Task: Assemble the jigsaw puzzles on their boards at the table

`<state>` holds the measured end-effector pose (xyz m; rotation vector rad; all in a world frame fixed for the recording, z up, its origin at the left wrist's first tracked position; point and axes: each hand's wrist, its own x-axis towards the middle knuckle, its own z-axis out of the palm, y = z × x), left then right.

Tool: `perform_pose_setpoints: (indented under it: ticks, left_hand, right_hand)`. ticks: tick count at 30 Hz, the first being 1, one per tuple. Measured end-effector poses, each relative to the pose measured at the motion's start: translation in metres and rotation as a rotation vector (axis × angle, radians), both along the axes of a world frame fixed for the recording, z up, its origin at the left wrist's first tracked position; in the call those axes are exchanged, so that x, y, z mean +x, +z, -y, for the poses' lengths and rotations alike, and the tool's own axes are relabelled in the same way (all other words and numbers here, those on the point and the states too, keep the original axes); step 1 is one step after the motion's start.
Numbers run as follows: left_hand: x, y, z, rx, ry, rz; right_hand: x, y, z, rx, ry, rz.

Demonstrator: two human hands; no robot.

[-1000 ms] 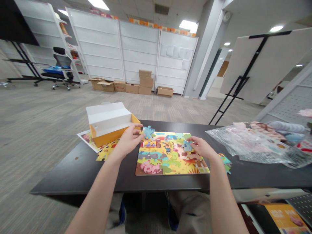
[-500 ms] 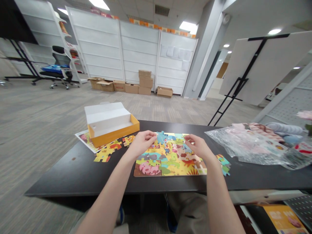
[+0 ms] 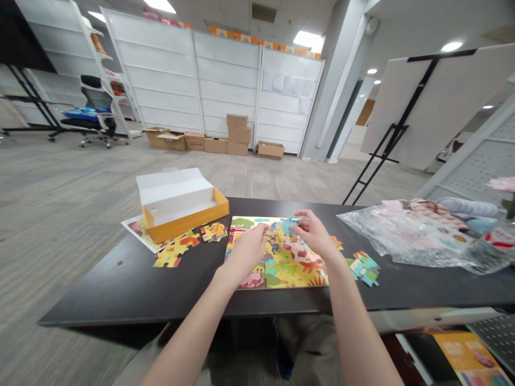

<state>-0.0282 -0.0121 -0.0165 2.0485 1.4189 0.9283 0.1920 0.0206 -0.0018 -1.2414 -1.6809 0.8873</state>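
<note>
Hands closer over jigsaw board (image 3: pixel 295 262) — right hand (image 3: pixel 314 233) pinches blue piece (image 3: pixel 288 225); left hand (image 3: pixel 248 251) grip unclear.

- The head-worn camera is looking forward and down at the jigsaw puzzle (image 3: pixel 298 268) on the black table (image 3: pixel 100 289), close up from the near edge.
- It is facing the far white shelving panels (image 3: pixel 225 69) across the room.

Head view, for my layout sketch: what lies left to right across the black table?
Loose yellow puzzle pieces → puzzle board → blue-green puzzle pieces → clear plastic bag
</note>
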Motion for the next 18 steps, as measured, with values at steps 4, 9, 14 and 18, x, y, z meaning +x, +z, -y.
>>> perform_pose_setpoints:
  ticks: [4, 9, 14, 18]
  left_hand:
    - [0.000, -0.004, 0.002, 0.105, -0.004, -0.419]
    - [0.001, -0.003, 0.005, 0.167, -0.049, -0.546]
    - [0.005, 0.000, 0.010, 0.161, -0.036, -0.589]
    - [0.012, 0.000, 0.011, 0.161, -0.007, -0.612]
  right_hand:
    - [0.017, -0.010, -0.011, 0.000, -0.122, 0.108]
    - [0.008, -0.020, -0.017, -0.004, -0.045, 0.232]
    - [-0.004, -0.029, -0.022, 0.032, -0.088, 0.401]
    - [-0.007, -0.030, -0.020, 0.061, -0.140, 0.563]
